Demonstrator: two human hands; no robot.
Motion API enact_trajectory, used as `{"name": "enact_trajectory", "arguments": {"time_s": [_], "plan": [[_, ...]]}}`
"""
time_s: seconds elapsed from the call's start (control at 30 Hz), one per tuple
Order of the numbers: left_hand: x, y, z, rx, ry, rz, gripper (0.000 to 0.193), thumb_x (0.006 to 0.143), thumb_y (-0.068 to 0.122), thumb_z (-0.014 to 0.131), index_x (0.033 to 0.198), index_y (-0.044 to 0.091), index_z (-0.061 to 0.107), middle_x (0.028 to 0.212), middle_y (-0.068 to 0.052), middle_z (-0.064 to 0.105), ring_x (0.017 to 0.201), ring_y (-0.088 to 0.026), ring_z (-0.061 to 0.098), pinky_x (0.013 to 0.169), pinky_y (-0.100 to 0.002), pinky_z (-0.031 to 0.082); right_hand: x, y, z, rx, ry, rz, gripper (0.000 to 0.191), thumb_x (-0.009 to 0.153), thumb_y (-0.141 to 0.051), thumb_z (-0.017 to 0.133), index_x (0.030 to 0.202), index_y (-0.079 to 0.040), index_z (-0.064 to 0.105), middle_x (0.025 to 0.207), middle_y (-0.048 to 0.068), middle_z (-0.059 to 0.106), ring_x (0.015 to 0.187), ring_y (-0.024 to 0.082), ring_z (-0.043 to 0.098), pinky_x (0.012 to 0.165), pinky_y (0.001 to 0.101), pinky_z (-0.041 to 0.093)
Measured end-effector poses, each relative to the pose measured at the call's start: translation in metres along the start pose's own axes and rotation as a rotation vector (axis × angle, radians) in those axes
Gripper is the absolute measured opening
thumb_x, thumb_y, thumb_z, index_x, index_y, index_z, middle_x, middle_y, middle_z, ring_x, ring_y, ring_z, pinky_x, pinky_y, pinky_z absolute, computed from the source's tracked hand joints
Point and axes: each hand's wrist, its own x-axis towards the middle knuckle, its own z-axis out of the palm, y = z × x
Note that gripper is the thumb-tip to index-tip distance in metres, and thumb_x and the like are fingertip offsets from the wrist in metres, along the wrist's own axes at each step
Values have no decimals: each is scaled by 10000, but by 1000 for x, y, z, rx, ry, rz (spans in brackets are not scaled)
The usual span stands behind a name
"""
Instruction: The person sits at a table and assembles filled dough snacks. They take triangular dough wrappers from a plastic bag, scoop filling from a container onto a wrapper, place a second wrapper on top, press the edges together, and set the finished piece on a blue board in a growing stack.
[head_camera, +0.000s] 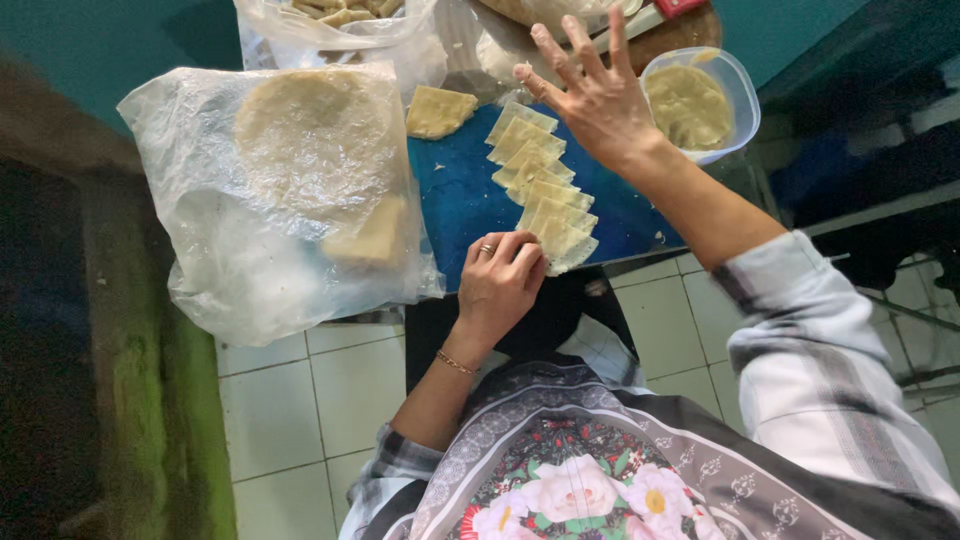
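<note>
Left hand fingers pinch the nearest thin, soft, tearable dough square, best lifted by an edge, at the blue bench's six o'clock; right hand hovers spread.

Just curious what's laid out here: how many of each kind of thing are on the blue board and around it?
Cut dough squares in the overlapping row: about 8, hard to separate
Loose dough piece: 1
Round dough sheet in clear bag: 1
Clear tub of filling: 1
Blue board: 1
Total: about 12
</note>
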Motion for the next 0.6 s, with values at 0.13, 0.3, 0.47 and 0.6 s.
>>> {"name": "enact_trajectory", "arguments": {"time_s": [0.13, 0.3, 0.47, 0.6], "plan": [[-2, 0, 0, -4, -3, -12, 117, 919, 155, 735, 967, 107, 639, 1083, -28, 653, 1025, -251, 640, 938, -413, 479, -56, -18, -62, 461, 67, -43, 702, 950, -19, 692, 1562, -347, 585, 1716, 72, 376, 1565, 309, 349, 1243, 732, 66], [-2, 0, 3, 15, 12, -15, 103, 909, 154, 730, 950, 113, 645, 1073, -24, 655, 1022, -247, 646, 935, -414, 481, -117, -39, -101, 754, -216, 2, 826, 783, 20, 685, 1472, -416, 556, 1683, 60, 310, 1545, 318, 278, 1193, 737, 116], [1, 2, 1, 41, 9, -9, 82, 905, 150, 726, 924, 119, 652, 1064, -19, 663, 1021, -244, 650, 933, -403, 485, -121, -61, -93, 944, -224, 86, 645, 907, -252, 653, 1525, -346, 494, 1708, 109, 219, 1573, 357, 173, 1175, 754, 30], [2, 3, -1, 41, 18, -10, 97, 914, 155, 733, 927, 116, 646, 1062, -20, 661, 1021, -242, 651, 935, -402, 482, -124, -78, -90, 957, -177, 105, 616, 957, -542, 581, 1518, -296, 525, 1687, 130, 198, 1546, 390, 132, 1135, 748, -30]]}}
